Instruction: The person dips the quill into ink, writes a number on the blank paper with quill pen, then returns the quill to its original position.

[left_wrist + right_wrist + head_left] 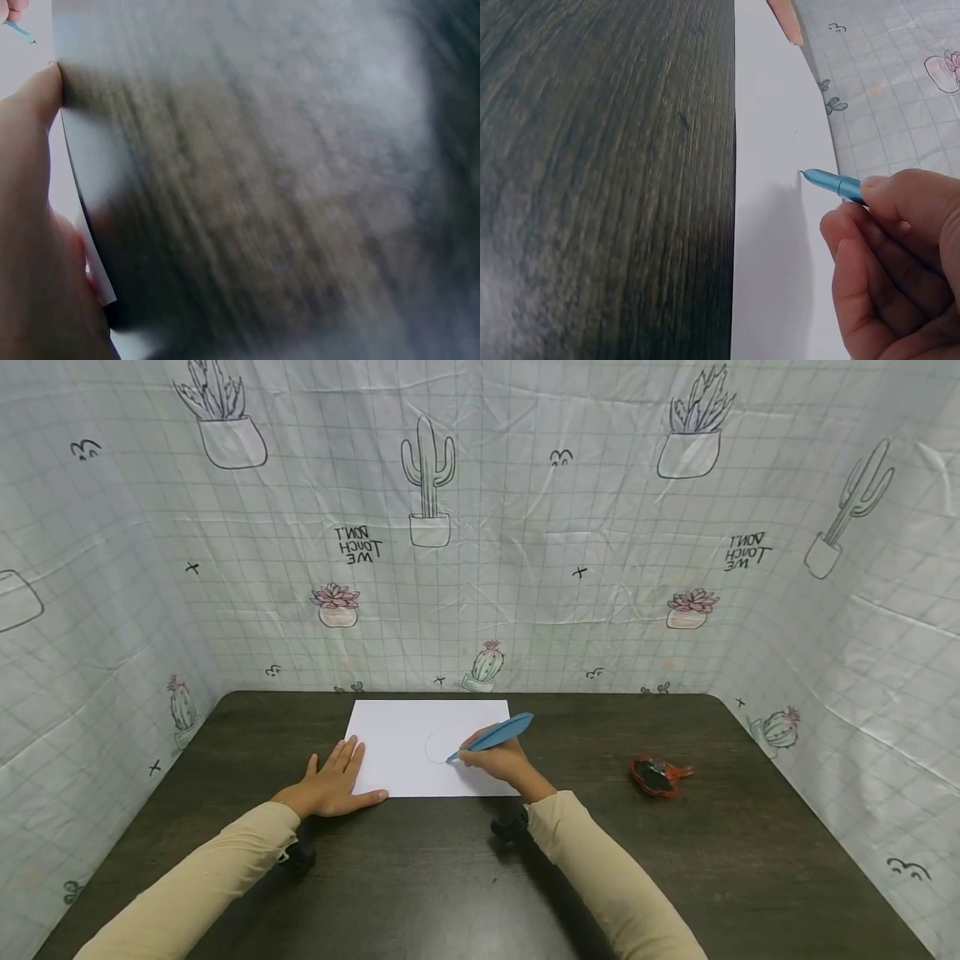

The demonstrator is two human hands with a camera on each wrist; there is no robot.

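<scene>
Blue pen [497, 734] pinched in curled right fingers [853, 274]; left fingers [355, 763] straightened, touching white paper [405, 747].

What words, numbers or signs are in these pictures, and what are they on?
"DON'T TOUCH", in flipped-looking letters, twice on the white gridded cloth with cactus drawings; the short last word might be "WE" or "ME".
"x": small black marks on that cloth.
No words or numbers show on the white paper sheet, only a curved line, nor on the blue feather-shaped pen.
The red-and-black object: too small to tell.
</scene>
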